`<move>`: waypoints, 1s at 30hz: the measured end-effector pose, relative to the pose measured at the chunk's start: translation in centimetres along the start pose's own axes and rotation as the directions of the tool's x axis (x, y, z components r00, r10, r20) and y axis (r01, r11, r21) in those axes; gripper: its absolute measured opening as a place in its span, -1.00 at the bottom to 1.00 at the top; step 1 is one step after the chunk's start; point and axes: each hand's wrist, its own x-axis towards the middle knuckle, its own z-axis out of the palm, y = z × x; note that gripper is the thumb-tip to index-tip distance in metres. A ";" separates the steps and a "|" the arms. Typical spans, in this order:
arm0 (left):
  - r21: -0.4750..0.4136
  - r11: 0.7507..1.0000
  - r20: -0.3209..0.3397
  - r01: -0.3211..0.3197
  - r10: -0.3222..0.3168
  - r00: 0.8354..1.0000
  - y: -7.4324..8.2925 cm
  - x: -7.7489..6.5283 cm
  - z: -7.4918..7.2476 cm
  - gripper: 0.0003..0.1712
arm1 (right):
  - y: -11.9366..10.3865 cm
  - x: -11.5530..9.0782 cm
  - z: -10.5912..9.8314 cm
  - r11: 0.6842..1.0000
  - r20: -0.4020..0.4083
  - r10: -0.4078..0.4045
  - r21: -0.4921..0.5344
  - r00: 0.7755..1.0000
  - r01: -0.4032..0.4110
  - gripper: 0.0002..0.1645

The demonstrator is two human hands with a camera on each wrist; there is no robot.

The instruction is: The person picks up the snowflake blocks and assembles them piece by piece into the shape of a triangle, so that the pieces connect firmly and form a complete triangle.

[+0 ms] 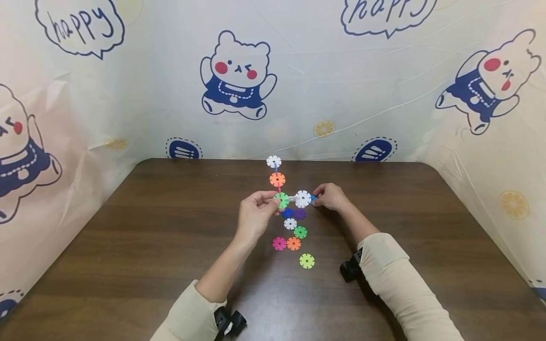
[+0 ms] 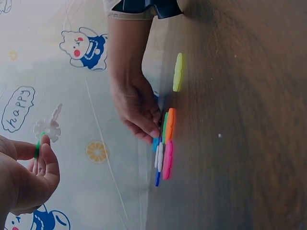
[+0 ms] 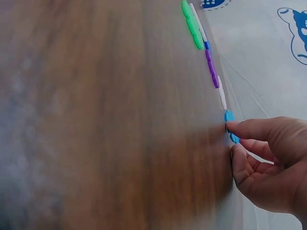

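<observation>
My left hand point(image 1: 256, 215) pinches a green notched plastic disc point(image 1: 281, 200) between thumb and fingers, raised above the table. Joined to it is a chain of discs, with an orange disc point(image 1: 277, 179) and a white disc point(image 1: 274, 162) rising above. To the right of the green disc, a white disc point(image 2: 47, 130) sticks out, with another fixed edge-on to it. My right hand point(image 1: 330, 196) is low at the tabletop and pinches a light blue disc point(image 3: 229, 116) with its fingertips. Part of that blue disc is hidden by the fingers.
Loose discs lie on the brown table point(image 1: 170, 246) nearer me: purple point(image 1: 300, 214), dark blue point(image 1: 287, 213), white point(image 1: 290, 224), green point(image 1: 300, 232), pink point(image 1: 279, 243), orange point(image 1: 293, 243) and yellow point(image 1: 306, 261). A printed curtain point(image 1: 307, 85) hangs behind.
</observation>
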 end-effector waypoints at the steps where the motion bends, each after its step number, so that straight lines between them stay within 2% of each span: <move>1: -0.001 1.000 0.002 -0.005 0.005 1.000 0.0 0.0 0.0 -0.80 | 0.0 0.0 0.0 1.000 -0.003 -0.004 0.001 1.000 0.004 -0.68; 6: -0.007 1.000 0.009 -0.026 0.026 1.000 0.1 0.1 0.0 -0.79 | 0.2 0.0 -0.1 0.999 -0.039 -0.030 0.026 0.999 0.031 -0.72; 9: -0.003 1.000 0.008 -0.025 0.025 1.000 0.1 0.1 0.0 -0.79 | 0.4 -0.3 -0.1 0.993 -0.065 -0.022 0.115 0.998 0.029 -0.81; 13: -0.009 1.000 0.004 -0.012 0.012 1.000 0.1 0.1 -0.1 -0.79 | 0.3 -1.2 -0.4 0.967 -0.090 -0.037 0.246 0.995 0.058 -0.87; 22: -0.021 1.000 -0.004 -0.004 0.004 1.000 -0.2 0.2 -0.2 -0.78 | -1.0 -4.6 -1.7 0.914 -0.148 -0.157 0.353 0.976 0.201 -0.86; 30: -0.027 1.000 -0.007 -0.005 0.005 1.000 -0.4 0.4 -0.1 -0.79 | -2.7 -8.3 -2.5 0.872 -0.208 -0.204 0.405 0.957 0.274 -0.86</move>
